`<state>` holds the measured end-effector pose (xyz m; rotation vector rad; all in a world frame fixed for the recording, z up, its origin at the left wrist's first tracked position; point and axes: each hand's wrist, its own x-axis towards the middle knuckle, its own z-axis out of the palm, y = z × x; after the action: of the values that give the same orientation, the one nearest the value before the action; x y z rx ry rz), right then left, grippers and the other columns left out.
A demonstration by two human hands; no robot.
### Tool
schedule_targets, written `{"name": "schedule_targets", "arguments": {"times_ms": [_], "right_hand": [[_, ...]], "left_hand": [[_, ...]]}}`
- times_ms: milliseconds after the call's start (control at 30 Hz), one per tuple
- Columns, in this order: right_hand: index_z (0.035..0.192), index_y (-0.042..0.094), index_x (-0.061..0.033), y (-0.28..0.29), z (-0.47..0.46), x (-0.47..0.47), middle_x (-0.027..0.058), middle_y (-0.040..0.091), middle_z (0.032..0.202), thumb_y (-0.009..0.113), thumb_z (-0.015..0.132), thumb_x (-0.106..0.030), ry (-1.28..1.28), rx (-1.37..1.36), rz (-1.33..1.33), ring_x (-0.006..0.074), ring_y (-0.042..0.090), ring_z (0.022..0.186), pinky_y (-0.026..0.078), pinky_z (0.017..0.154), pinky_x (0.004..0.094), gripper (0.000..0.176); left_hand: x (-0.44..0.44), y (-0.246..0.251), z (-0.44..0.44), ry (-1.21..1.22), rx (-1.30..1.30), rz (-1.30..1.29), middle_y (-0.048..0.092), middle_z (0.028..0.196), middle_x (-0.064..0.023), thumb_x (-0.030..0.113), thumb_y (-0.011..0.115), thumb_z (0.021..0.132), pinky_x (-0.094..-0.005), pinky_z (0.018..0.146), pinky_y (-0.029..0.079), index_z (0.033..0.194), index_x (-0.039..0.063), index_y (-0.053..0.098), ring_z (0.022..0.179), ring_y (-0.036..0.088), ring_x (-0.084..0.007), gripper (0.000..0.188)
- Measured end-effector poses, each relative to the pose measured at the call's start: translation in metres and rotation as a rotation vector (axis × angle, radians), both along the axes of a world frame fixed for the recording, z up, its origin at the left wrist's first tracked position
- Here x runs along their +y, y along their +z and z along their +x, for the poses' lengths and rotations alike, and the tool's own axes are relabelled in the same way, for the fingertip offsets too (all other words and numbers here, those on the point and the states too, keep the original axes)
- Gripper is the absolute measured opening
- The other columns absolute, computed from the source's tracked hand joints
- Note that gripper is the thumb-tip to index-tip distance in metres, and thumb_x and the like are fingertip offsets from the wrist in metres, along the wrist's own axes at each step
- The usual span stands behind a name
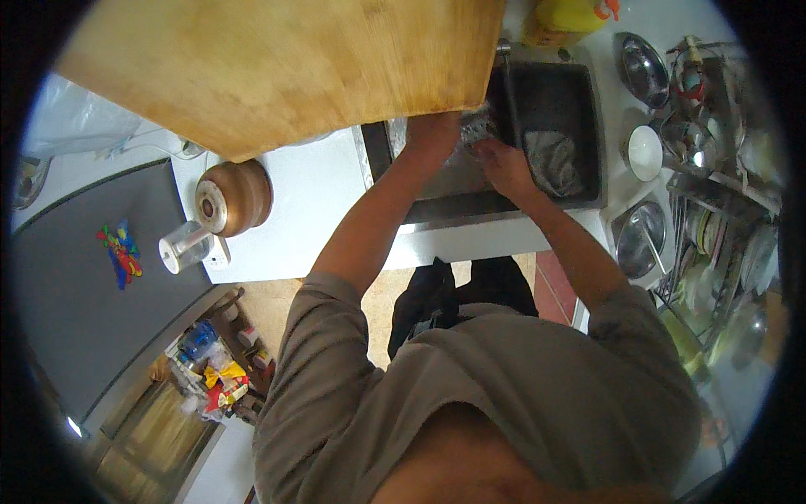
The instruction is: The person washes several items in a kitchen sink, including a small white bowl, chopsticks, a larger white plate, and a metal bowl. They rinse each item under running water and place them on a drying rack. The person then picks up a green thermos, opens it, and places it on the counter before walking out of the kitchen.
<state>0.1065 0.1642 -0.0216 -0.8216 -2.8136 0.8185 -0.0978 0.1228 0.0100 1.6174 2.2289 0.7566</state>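
My left hand (pixel 434 133) is over the left part of a dark sink (pixel 589 126), its fingers partly hidden beneath the edge of a wooden cabinet (pixel 302 57). Close beside it, my right hand (pixel 504 165) reaches in with bent fingers. Between the two is something shiny and crinkled (pixel 475 129), either clear plastic or running water; I cannot tell which. Whether either hand grips it is not clear. A dark faucet (pixel 511 94) passes just right of them. Crumpled translucent plastic (pixel 554 160) lies in the sink's right part.
The wooden cabinet overhangs the counter (pixel 308 208) at head height. Left stand a copper-coloured pot (pixel 236 198) and a clear lidded container (pixel 186 247). To the right are a white bowl (pixel 645 153), a metal bowl (pixel 643 70) and a dish rack (pixel 705 252). A yellow bottle (pixel 563 22) stands behind.
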Motion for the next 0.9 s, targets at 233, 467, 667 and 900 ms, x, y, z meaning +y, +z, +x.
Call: {"name": "schedule_targets", "arguments": {"times_ms": [233, 467, 667, 900], "right_hand": [[0.115, 0.065, -0.0022, -0.059, 0.025, 0.053, 0.0118, 0.068, 0.082, 0.059, 0.103, -0.027, -0.669, 0.217, -0.395, 0.0191, 0.068, 0.067, 0.054, 0.061, 0.0327, 0.028], [0.127, 0.059, -0.0071, -0.068, -0.03, 0.159, 0.0129, 0.066, 0.115, 0.061, 0.099, -0.037, -0.442, -0.109, -0.212, 0.0292, 0.067, 0.091, 0.059, 0.068, 0.0456, 0.041], [0.136, 0.053, -0.0074, -0.029, -0.08, 0.167, 0.0155, 0.057, 0.129, 0.055, 0.099, -0.048, -0.903, 0.148, -1.053, 0.0334, 0.067, 0.095, 0.061, 0.075, 0.0522, 0.055], [0.136, 0.052, -0.0065, -0.094, -0.047, 0.223, 0.0156, 0.068, 0.106, 0.059, 0.101, -0.03, -0.183, -0.226, -0.069, 0.0377, 0.069, 0.095, 0.057, 0.083, 0.0542, 0.042]], "left_hand": [[0.038, -0.012, -0.009, -0.086, 0.076, 0.259, 0.071, 0.105, -0.013, 0.031, 0.057, 0.1, -0.0472, 0.088, 0.054, 0.113, 0.006, 0.069, 0.1, 0.068, -0.0316, 0.03], [-0.032, -0.068, -0.025, 0.384, -0.921, -0.437, 0.071, 0.11, -0.0197, 0.028, 0.045, 0.106, -0.0394, 0.061, 0.064, 0.122, 0.0, 0.063, 0.079, 0.074, -0.0309, 0.037], [-0.097, -0.051, 0.064, 0.881, -1.737, -0.573, 0.069, 0.077, -0.0132, 0.025, 0.043, 0.104, -0.0263, 0.04, 0.044, 0.115, 0.001, 0.061, 0.05, 0.059, -0.017, 0.033], [-0.116, -0.026, 0.123, 0.959, -2.072, -0.594, 0.052, 0.063, -0.0025, 0.027, 0.042, 0.103, -0.0235, 0.036, 0.022, 0.092, 0.01, 0.057, 0.041, 0.033, -0.0075, 0.024]]}}
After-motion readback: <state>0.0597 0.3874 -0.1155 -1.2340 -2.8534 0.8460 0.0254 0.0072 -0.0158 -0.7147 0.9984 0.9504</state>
